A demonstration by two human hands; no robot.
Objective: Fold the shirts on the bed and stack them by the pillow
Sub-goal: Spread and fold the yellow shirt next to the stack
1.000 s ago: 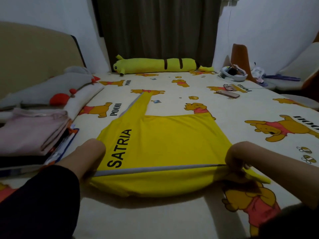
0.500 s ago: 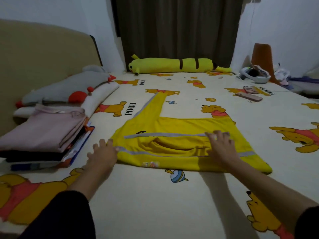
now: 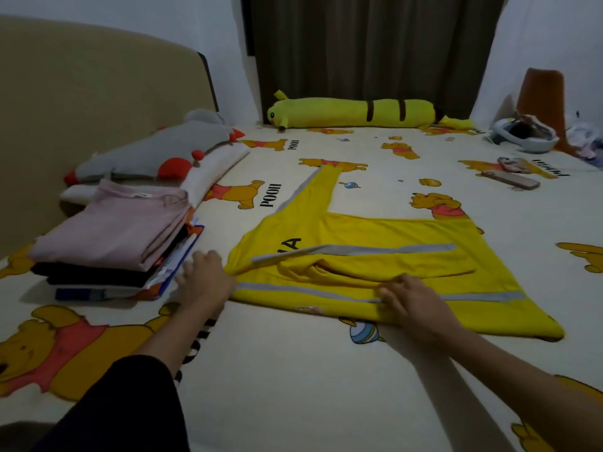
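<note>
Seen from the head camera: yellow shirt (image 3: 375, 265) spread flat on the bed (image 3: 293, 370), near the middle, lower part folded up so that a grey stripe runs across the top of the fold and a second grey stripe along the near hem; one sleeve left stretched toward 12 o'clock, probably waiting for its own fold; black letters half hidden under the folded layer. Left hand (image 3: 205, 282) at 9 o'clock of the shirt, fingers loosely bent, touching the left corner of the cloth, seemingly to hold that edge in place; whether pinching the cloth or only pressing, hard to tell. Right hand (image 3: 411, 305) on the near stripe at 6 o'clock, fingers curled on a ridge of fabric, likely pinching it to pull out the wrinkled pocket in the middle. Thin, smooth, slippery-looking fabric, so creases slide easily. At 9 o'clock of the shirt, stack of folded clothes (image 3: 111, 243), soft pink on top, dark beneath, just beside the grey pillow (image 3: 156, 151); good place for the next piece. Long yellow plush bolster (image 3: 352, 113) at 12 o'clock, against the dark curtain.
</note>
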